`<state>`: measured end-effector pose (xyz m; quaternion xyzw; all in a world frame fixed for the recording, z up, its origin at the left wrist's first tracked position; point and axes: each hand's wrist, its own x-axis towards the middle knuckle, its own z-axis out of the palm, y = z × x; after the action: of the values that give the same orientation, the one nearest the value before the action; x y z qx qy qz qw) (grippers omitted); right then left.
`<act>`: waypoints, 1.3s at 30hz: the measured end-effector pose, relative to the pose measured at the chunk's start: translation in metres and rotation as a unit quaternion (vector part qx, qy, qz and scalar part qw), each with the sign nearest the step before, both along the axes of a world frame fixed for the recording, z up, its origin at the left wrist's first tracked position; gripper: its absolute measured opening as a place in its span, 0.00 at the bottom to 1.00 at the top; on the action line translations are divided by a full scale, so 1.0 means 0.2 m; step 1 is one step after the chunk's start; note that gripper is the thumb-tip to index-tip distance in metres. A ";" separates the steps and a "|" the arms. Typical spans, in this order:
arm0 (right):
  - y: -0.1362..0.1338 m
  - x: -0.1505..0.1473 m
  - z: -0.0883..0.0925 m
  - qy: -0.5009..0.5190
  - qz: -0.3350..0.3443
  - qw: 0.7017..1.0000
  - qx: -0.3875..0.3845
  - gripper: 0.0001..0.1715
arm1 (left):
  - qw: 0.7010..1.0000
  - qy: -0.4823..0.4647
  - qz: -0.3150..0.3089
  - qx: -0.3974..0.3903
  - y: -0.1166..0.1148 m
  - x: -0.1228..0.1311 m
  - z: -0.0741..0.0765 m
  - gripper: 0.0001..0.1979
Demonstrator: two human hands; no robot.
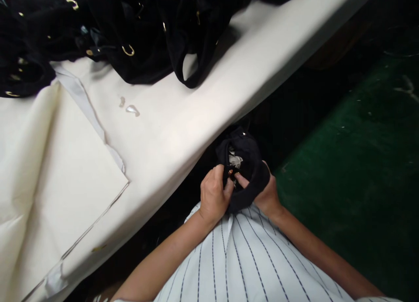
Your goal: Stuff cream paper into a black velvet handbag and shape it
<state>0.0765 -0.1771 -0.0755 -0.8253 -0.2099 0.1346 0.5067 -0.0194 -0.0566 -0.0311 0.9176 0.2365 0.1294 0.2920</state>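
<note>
A dark garment (pixel 248 197) is bunched in front of my body, just off the table's edge, with a round opening facing up. My left hand (pixel 214 190) grips the left rim of that opening, fingers curled over the cloth. On the other side my right hand (pixel 266 193) holds the cloth, its thumb reaching inside the opening. Whitish labels or scraps (pixel 235 160) show inside the garment. A small shiny spot sits on its far part. The fingers of my right hand are mostly hidden behind the fabric.
A table under pale sheeting (pixel 183 132) runs diagonally on the left. Dark garments with gold-coloured rings (pixel 131 66) are heaped at its far side. A cream sheet (pixel 75 175) lies at the left, near small torn patches (pixel 132 110). Green floor (pixel 353 162) shows at right.
</note>
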 end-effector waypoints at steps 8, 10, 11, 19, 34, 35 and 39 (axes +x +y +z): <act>0.18 0.03 0.02 0.039 -0.019 0.998 -0.052 0.11 | 0.980 0.133 -0.128 0.075 0.12 0.09 0.00 0.06; 0.21 0.03 0.01 0.058 -0.014 0.997 -0.040 0.13 | 0.980 0.125 -0.153 0.015 0.19 0.10 -0.02 0.06; 0.22 0.03 0.01 0.065 -0.011 0.997 -0.031 0.13 | 0.980 0.116 -0.157 -0.032 0.23 0.10 -0.03 0.06; 0.19 0.08 -0.01 0.093 0.036 0.995 0.023 0.16 | 0.917 0.112 0.001 -0.383 0.37 0.14 -0.06 0.17; 0.19 0.12 0.00 0.181 -0.008 0.983 0.040 0.17 | 0.946 0.178 -0.110 -0.247 0.37 0.21 -0.13 0.12; 0.20 0.12 0.00 0.183 -0.014 0.982 0.039 0.17 | 0.952 0.188 -0.120 -0.209 0.36 0.22 -0.12 0.10; 0.21 0.09 -0.02 0.175 -0.026 0.983 0.042 0.18 | 0.957 0.239 -0.165 -0.028 0.31 0.23 -0.06 0.03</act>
<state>0.0936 -0.1344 -0.0796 -0.7722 -0.1018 0.2551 0.5729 0.0270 0.0047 -0.0436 0.9394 0.1483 -0.1500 0.2703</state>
